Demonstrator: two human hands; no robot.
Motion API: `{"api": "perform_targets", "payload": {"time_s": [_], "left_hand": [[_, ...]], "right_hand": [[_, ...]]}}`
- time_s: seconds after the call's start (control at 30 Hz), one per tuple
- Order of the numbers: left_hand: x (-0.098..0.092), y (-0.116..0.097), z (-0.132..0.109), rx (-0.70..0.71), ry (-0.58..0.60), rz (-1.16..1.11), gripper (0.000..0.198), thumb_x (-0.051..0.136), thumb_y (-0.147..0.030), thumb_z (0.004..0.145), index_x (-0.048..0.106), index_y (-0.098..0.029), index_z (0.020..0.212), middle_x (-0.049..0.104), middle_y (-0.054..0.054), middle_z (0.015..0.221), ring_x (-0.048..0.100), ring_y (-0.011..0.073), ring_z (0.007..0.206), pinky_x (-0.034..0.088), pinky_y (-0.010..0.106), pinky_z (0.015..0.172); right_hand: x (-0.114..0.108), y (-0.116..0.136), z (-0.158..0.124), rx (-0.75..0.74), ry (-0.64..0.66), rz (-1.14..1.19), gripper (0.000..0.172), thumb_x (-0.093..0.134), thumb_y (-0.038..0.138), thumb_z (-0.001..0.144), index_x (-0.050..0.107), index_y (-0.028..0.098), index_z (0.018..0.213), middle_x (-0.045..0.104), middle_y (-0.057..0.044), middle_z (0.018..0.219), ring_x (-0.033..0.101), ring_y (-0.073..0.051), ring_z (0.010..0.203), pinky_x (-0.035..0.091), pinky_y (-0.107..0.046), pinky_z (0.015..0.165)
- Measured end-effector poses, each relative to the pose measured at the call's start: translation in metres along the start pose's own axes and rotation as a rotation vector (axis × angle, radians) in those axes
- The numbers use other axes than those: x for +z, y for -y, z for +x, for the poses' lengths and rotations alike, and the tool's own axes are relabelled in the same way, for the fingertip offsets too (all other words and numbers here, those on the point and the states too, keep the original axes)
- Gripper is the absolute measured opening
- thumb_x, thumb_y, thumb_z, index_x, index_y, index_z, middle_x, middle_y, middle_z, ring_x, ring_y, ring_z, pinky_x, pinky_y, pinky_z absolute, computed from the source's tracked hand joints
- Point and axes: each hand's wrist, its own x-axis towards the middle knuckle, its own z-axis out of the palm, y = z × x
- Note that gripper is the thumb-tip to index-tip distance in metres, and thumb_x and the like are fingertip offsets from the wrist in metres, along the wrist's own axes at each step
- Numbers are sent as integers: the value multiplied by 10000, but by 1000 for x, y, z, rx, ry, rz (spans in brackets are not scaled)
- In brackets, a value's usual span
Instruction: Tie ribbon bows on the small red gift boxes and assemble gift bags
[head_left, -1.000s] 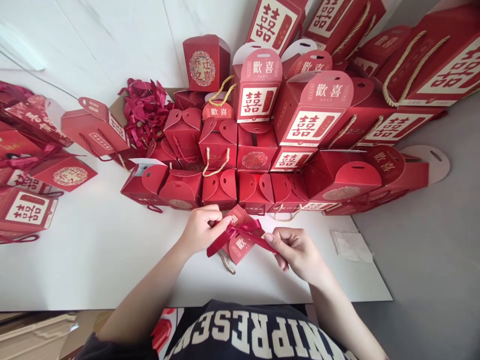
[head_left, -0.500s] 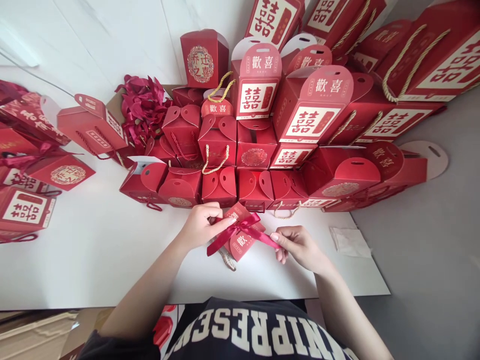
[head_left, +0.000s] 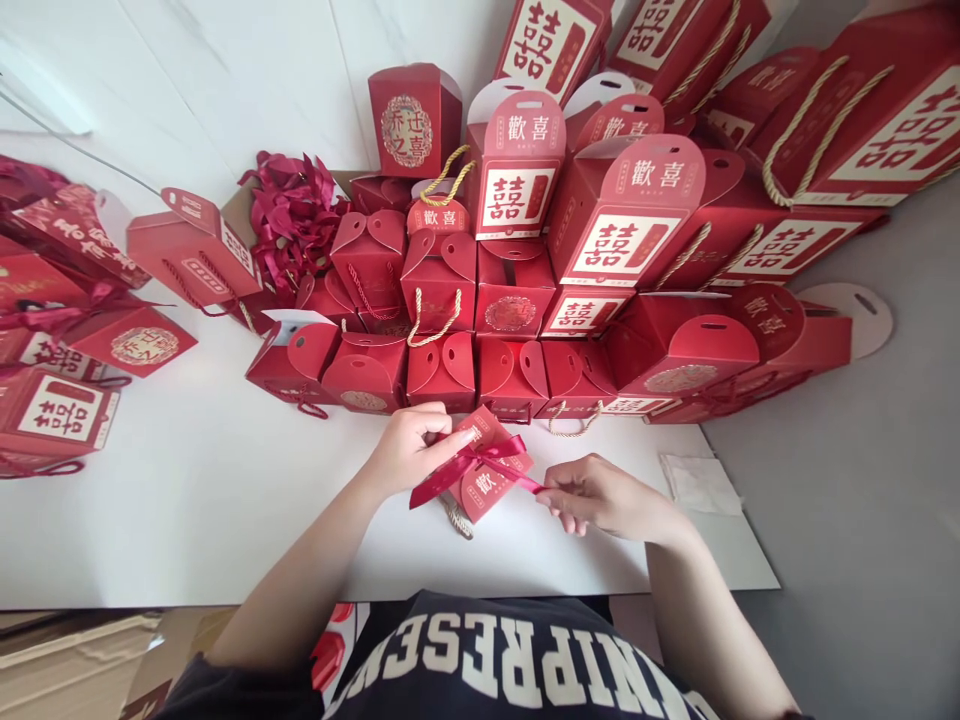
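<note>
A small red gift box point(head_left: 491, 483) with gold characters lies on the white table point(head_left: 187, 510) in front of me, a dark red ribbon point(head_left: 457, 470) tied across its top. My left hand point(head_left: 409, 450) pinches the ribbon at the knot and steadies the box. My right hand point(head_left: 600, 497) is closed on the ribbon's right tail, just right of the box. A gold cord handle point(head_left: 454, 518) pokes out under the box.
Several red gift boxes point(head_left: 439, 370) stand in stacked rows right behind my hands, larger ones point(head_left: 622, 225) further back. A heap of dark red ribbons point(head_left: 289, 215) lies at the back left. More boxes point(head_left: 56, 415) sit at the left edge. A white paper point(head_left: 697, 483) lies right.
My right hand has slid down and to the right along the ribbon tail, its fingers now pointing left. The bow loop has pulled smaller. The left hand has stayed put.
</note>
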Motion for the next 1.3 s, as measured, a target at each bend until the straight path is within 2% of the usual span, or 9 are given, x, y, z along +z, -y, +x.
{"api": "perform_targets", "payload": {"time_s": [0.07, 0.13, 0.2, 0.27, 0.4, 0.5, 0.8, 1.17, 1.3], "left_hand": [[-2, -1, 0, -16, 53, -21, 481, 683, -394, 824, 355, -155, 567, 365, -37, 646, 347, 76, 562, 283, 242, 532], [-4, -2, -1, -30, 107, -44, 526, 772, -442, 733, 356, -158, 580, 365, -41, 669, 341, 78, 580, 285, 234, 529], [-5, -3, -2, -40, 137, -56, 570, 820, -478, 665, 353, -159, 589, 356, -46, 683, 333, 76, 588, 289, 228, 529], [-6, -3, -4, -51, 149, -49, 572, 827, -502, 646, 372, -158, 603, 361, -50, 684, 332, 72, 582, 294, 224, 527], [-9, -6, -5, -59, 151, 20, 551, 822, -535, 638, 417, -162, 644, 405, -53, 683, 347, 77, 587, 303, 222, 535], [-12, -8, -5, -55, 173, 67, 554, 810, -559, 640, 420, -167, 658, 437, -47, 698, 376, 88, 611, 314, 226, 553], [-20, -18, 1, -84, 280, 192, 556, 810, -554, 634, 400, -186, 706, 433, -59, 696, 372, 104, 639, 303, 232, 578], [-27, -23, 1, -66, 318, 213, 541, 806, -551, 642, 415, -183, 705, 467, -45, 744, 422, 117, 675, 335, 244, 604], [-25, -33, -5, -5, 211, 87, 485, 795, -452, 708, 556, -224, 1062, 527, -2, 939, 523, 157, 844, 435, 278, 769]], "right_hand": [[-12, 7, -6, -55, 6, -136, 305, 573, 436, 924, 673, 194, 768, 679, -24, 641, 618, -152, 565, 467, -258, 543], [-20, 18, -10, -131, -105, -214, 247, 607, 439, 907, 702, 211, 906, 699, -28, 707, 636, -162, 633, 474, -258, 581], [-23, 30, -8, -148, -233, -136, 313, 570, 471, 929, 653, 222, 1099, 651, 4, 621, 587, -138, 547, 454, -242, 530], [-20, 38, 3, -147, -252, -2, 377, 533, 501, 945, 580, 222, 1194, 590, 42, 534, 525, -118, 463, 416, -223, 467], [-11, 40, 32, -172, -17, 155, 330, 595, 518, 905, 565, 206, 1011, 594, 47, 556, 505, -93, 457, 403, -206, 462], [-10, 36, 44, -164, 59, 146, 352, 586, 527, 906, 530, 194, 804, 573, 47, 522, 460, -74, 423, 357, -194, 437], [-12, 28, 52, -236, -39, -52, 456, 569, 552, 905, 464, 180, 663, 382, 64, 588, 329, -71, 520, 253, -227, 487], [-5, 22, 58, -296, -93, 20, 447, 597, 519, 899, 447, 179, 650, 360, 63, 592, 303, -77, 541, 237, -239, 508], [-5, 25, 54, -330, -97, 90, 416, 599, 506, 902, 489, 174, 677, 400, 55, 592, 342, -75, 530, 258, -237, 506]]}}
